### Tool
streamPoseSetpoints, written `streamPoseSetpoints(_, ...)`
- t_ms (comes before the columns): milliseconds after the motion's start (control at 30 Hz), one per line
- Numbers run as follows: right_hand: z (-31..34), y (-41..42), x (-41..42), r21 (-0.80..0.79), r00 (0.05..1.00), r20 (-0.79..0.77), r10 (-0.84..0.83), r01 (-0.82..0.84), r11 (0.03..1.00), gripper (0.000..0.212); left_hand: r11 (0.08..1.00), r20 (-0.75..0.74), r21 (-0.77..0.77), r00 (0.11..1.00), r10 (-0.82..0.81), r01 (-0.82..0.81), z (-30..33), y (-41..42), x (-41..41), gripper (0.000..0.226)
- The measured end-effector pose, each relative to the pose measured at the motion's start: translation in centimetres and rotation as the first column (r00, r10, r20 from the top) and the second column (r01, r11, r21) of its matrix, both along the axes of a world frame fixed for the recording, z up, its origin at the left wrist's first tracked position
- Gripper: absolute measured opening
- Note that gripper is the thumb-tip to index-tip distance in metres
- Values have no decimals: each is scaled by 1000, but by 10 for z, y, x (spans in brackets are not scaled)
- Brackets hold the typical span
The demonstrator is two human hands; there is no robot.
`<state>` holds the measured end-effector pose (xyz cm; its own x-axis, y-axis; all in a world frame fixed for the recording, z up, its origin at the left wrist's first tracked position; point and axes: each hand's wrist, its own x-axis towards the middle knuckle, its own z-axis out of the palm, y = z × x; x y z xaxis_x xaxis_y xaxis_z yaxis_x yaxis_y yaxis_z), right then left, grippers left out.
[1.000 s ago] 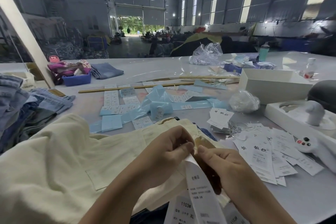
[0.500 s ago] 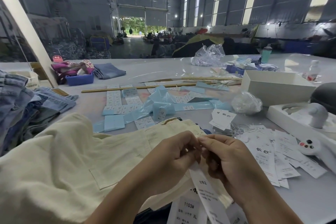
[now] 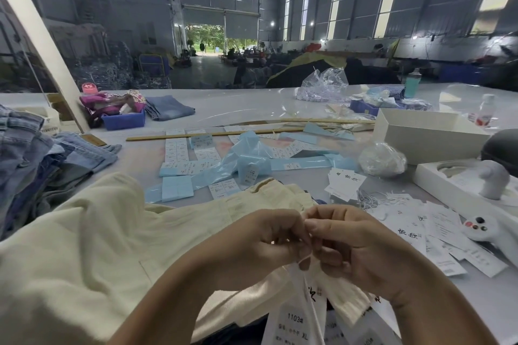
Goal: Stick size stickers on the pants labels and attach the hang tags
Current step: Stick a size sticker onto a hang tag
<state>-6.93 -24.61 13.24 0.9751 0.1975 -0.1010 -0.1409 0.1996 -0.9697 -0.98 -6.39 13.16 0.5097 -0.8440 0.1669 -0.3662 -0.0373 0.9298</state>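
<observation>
Working close together over the cream pants (image 3: 92, 246), the two hands meet fingertip to fingertip at the front of the worktop (image 3: 246, 109). The left hand (image 3: 263, 244) has its fingers curled in, thumb and forefinger pinching something thin at the top of the hang tag (image 3: 308, 297); the right hand (image 3: 356, 246) is curled the same way, its fingertips pressed against the left ones and gripping the same spot. A thin white string shows just below where the fingers meet, though how it runs through them I cannot tell. The hang tag hangs down from the pinch, with a white size label (image 3: 294, 325) reading "1103#" and "XL" right under it, near the bottom edge.

The cream pants lie spread across the near left of the worktop, their waistband reaching up under the hands. To the right, a loose heap of white hang tags (image 3: 437, 230) is scattered on the worktop, with a small stack of them (image 3: 344, 182) just behind. Further back, pale blue sticker sheets (image 3: 224, 165) and backing strips lie tangled in the middle. A pile of folded jeans (image 3: 39, 159) sits at the left edge, a white box (image 3: 426, 134) on the right, and a crumpled clear bag (image 3: 382, 159) between the box and the stickers.
</observation>
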Motion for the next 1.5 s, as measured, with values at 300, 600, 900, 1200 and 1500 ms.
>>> streamPoseSetpoints(300,-7,-4,7,245,995,-12,101,-95,965,9,997,-123,-67,992,-40,32,-1,0,0,9)
streamPoseSetpoints(600,-10,13,-5,377,923,122,-366,298,877,13,854,-6,-290,893,449,-431,-1,0,6,29)
streamPoseSetpoints(900,-6,25,-7,159,786,277,-553,530,833,14,821,124,-284,830,544,-495,-7,-23,-14,29)
streamPoseSetpoints(1200,-7,31,-6,169,784,336,-522,495,852,15,746,136,-367,762,633,-555,-8,-24,-21,18)
streamPoseSetpoints(1500,-4,30,-11,84,764,363,-534,544,835,19,733,138,-433,765,629,-524,-14,-25,-25,13)
